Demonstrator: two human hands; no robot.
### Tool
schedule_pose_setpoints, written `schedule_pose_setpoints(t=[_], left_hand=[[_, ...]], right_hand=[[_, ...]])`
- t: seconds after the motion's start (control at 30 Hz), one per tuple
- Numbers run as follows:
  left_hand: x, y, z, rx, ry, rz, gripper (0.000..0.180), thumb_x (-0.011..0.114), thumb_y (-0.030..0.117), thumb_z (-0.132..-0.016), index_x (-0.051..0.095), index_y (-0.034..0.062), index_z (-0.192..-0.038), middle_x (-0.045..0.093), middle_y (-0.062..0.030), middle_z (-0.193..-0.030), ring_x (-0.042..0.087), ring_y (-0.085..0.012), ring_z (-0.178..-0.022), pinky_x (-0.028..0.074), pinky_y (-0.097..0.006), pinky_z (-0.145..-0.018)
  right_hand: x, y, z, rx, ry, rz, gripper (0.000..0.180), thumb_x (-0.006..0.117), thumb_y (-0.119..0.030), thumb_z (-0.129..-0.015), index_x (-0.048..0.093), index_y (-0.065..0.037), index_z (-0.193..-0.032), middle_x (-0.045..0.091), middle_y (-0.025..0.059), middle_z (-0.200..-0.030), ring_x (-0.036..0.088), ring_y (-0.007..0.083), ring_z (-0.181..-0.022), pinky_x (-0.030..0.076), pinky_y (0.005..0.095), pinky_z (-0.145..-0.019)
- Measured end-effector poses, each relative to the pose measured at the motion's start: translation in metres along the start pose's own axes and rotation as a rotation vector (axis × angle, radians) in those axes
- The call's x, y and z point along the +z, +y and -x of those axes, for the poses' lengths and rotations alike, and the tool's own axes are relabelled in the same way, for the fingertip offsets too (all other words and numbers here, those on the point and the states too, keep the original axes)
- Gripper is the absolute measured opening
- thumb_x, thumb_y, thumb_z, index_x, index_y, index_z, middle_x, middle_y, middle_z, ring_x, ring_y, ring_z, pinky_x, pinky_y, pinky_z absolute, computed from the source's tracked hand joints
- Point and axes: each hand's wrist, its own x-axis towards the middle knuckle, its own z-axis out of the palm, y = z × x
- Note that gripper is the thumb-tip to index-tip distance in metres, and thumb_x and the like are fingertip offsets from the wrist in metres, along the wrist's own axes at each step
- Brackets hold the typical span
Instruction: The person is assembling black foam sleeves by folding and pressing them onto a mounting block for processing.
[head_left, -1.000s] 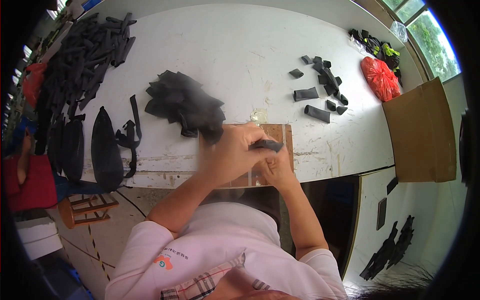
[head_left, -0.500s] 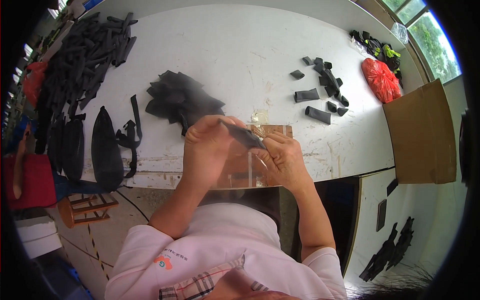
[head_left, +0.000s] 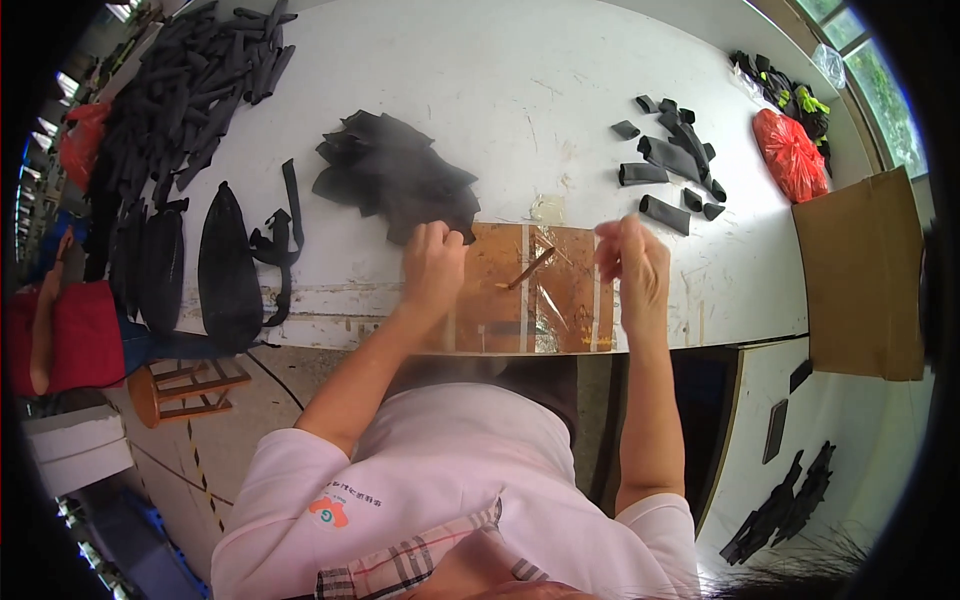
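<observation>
My left hand [head_left: 436, 268] is at the near edge of a pile of flat black fabric pieces [head_left: 385, 165], its fingers closed on the edge of one piece. Over the right side of a brown, taped board [head_left: 490, 265], my right hand [head_left: 634, 262] is raised with loosely bent fingers and nothing visible in them. A thin dark brown stick [head_left: 531, 269] lies slantwise on the board between both hands. Beyond my right hand, several short black fabric tubes [head_left: 664, 212] lie scattered on the white table [head_left: 500, 100].
A large heap of black rolled strips [head_left: 190, 90] covers the far left. Near it lie long black pieces [head_left: 228, 270]. On the right are a red plastic bag [head_left: 790, 155] and a cardboard box [head_left: 862, 275]. A wooden stool [head_left: 185, 385] and another person's arm [head_left: 48, 310] are at left.
The black piece has left my hands, and another tube lies among those at right. My hands have moved apart, the left to the fabric pile. The stick now shows on the board.
</observation>
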Motion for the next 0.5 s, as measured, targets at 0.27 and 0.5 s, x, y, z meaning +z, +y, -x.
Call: schedule_pose_setpoints(t=[0.27,0.5], left_hand=[[-0.072,0.015,0.031,0.334,0.155,0.349,0.013,0.061,-0.004,-0.065,0.056,0.0003,-0.076,0.053,-0.0107,-0.090,0.052,-0.0260,-0.077,0.045,-0.034,-0.066],[-0.086,0.011,0.065,0.580,0.082,0.363,0.021,0.062,0.002,-0.063,0.058,0.0023,-0.083,0.054,-0.0117,-0.088,0.054,-0.0276,-0.080,0.043,-0.038,-0.067]], right_hand=[[0.067,0.038,0.069,0.553,-0.365,-0.390,0.043,0.046,-0.041,-0.088,0.058,0.000,-0.078,0.056,0.0036,-0.064,0.051,0.0094,-0.057,0.043,0.0214,-0.052],[0.074,0.039,0.062,0.658,-0.237,-0.703,0.009,0.061,-0.011,-0.080,0.061,-0.002,-0.080,0.062,0.0043,-0.074,0.057,0.0099,-0.056,0.043,0.0200,-0.044]])
